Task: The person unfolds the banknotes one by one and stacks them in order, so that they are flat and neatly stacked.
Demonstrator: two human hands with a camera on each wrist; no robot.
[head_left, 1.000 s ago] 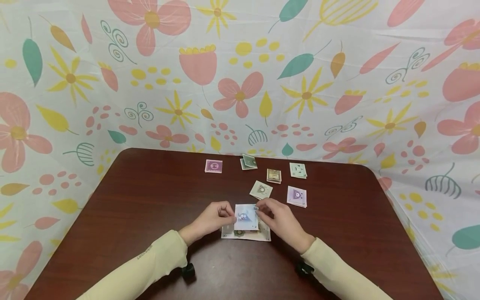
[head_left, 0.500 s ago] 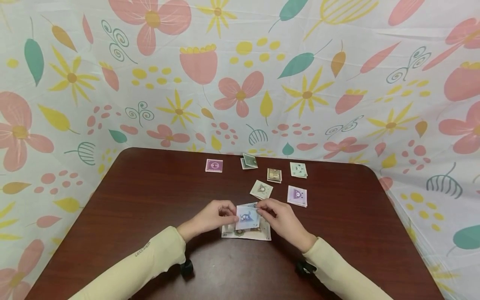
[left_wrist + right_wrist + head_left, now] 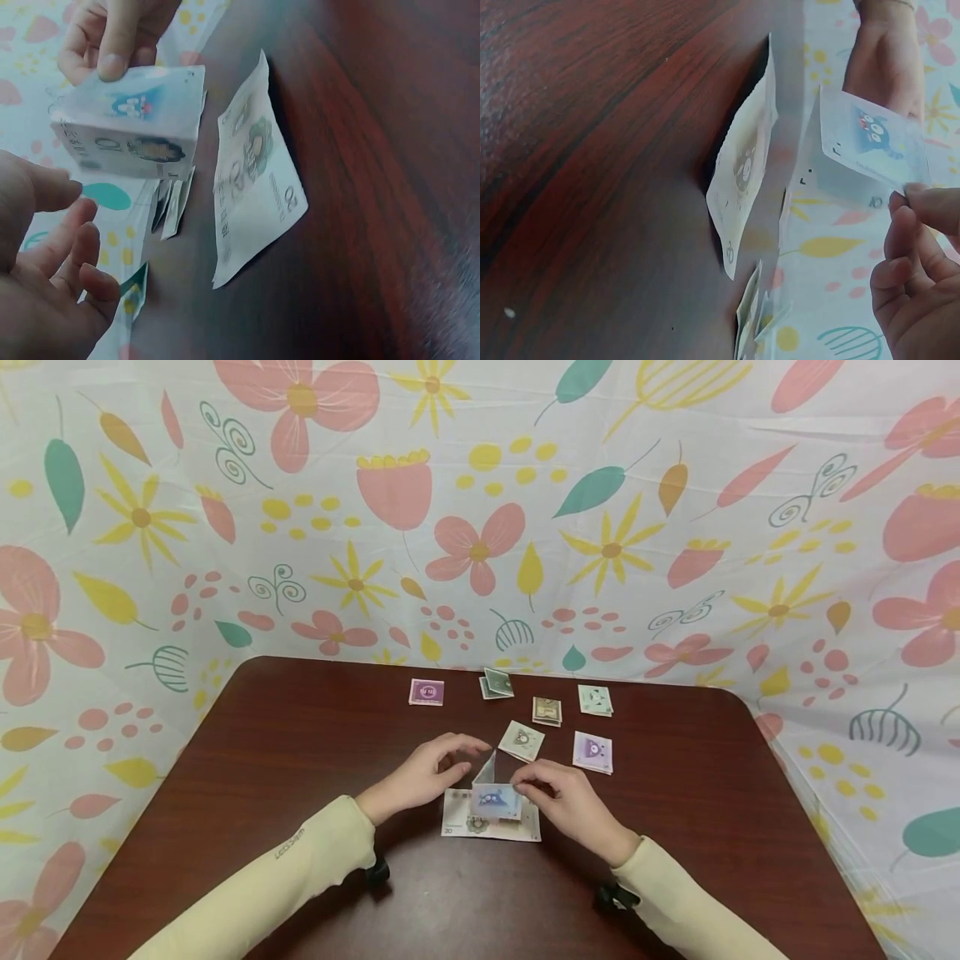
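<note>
A blue play banknote (image 3: pixel 497 803) with a cartoon creature and the number 10 is creased across its middle and half open, one flap standing up behind. My right hand (image 3: pixel 564 797) pinches it at its right end, thumb and fingertip meeting by the crease in the right wrist view. Just off its left end is my left hand (image 3: pixel 423 775), fingers spread and holding nothing; the left wrist view shows its fingertips (image 3: pixel 90 274) apart from the paper. Below the blue note, a pale banknote (image 3: pixel 456 823) marked 20 lies unfolded on the table, wavy along its creases.
Several folded notes lie farther back: magenta (image 3: pixel 426 692), dark green (image 3: pixel 497 684), brown (image 3: pixel 547 711), mint (image 3: pixel 596 699), beige (image 3: pixel 521 740) and lilac (image 3: pixel 592 752). A flower-print cloth (image 3: pixel 480 468) hangs behind the dark wooden table (image 3: pixel 315 727).
My left hand has let go of the blue banknote's left edge and risen slightly. The note has opened at its crease, its back flap now upright. My right hand keeps its pinch.
</note>
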